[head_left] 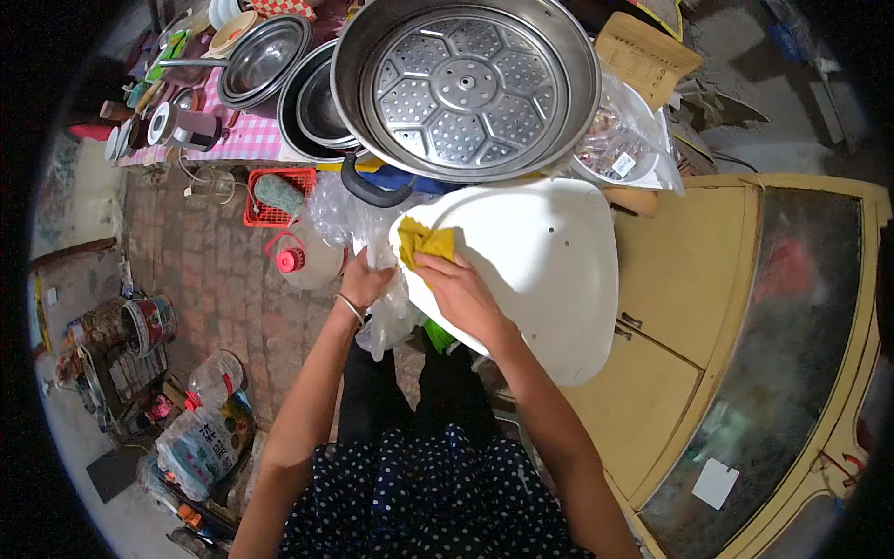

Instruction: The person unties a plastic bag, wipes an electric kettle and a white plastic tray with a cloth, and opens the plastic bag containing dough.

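Observation:
My right hand (458, 291) presses a yellow cloth (426, 242) onto the left edge of a white, rounded board or seat (549, 279) with small holes. Just left of that edge, my left hand (366, 279) has its fingers closed around part of a clear plastic bag (389, 312), which hangs down beneath it. More of the clear plastic bunches up above the left hand. Beyond the white surface stands a large steel steamer pot (466, 93) with a perforated tray and a black handle.
Steel pans (265, 61) and a pink checked cloth (247, 130) are at the upper left. A red basket (279, 197) and a red-capped jug (307, 261) stand on the brick floor. Yellow cabinet doors (684, 279) are at right, filled bags (205, 447) at lower left.

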